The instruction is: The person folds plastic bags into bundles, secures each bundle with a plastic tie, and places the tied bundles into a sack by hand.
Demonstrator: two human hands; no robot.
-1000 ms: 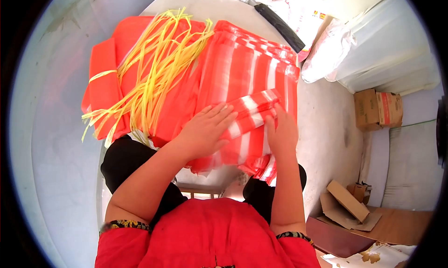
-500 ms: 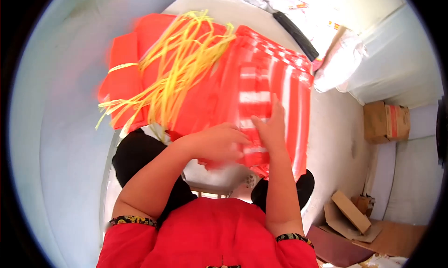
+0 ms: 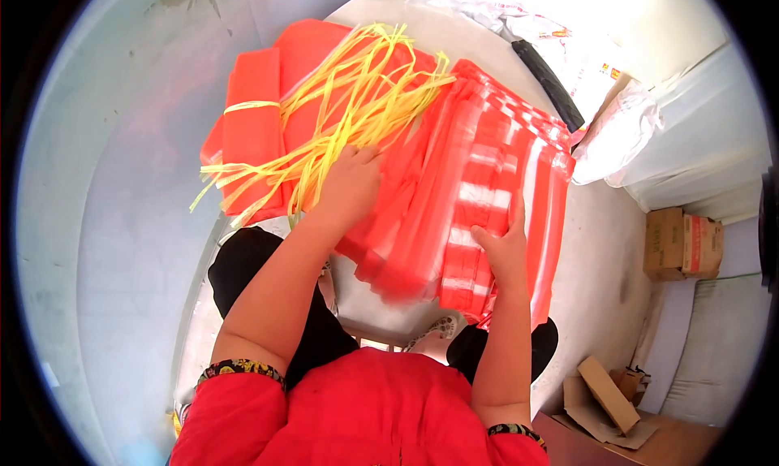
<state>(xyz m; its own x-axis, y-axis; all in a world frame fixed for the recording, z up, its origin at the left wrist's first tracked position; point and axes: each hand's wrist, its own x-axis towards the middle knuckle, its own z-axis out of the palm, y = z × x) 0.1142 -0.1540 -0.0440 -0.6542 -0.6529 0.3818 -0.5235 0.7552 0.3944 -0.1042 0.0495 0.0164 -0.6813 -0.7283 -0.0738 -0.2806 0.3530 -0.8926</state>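
Observation:
My left hand lies over the red plastic bags, its fingertips at the edge of a loose bunch of yellow plastic strips. Its fingers are slightly bent and apart; I see nothing held in them. On the shiny folded bag stack to the right rests my right hand, open, with the thumb spread away from the fingers. At the left, a folded red bundle has a yellow strip tied around it. The strips lie across the red plastic between that bundle and the shiny stack.
A black roll lies beyond the stack, beside white plastic packaging. Cardboard boxes stand by the right wall, and an opened carton sits lower right. My knees are under the near edge of the bags.
My left hand has moved from beside the right stack up and left to the yellow strips. My right hand stays on the stack. The whole view has shifted slightly.

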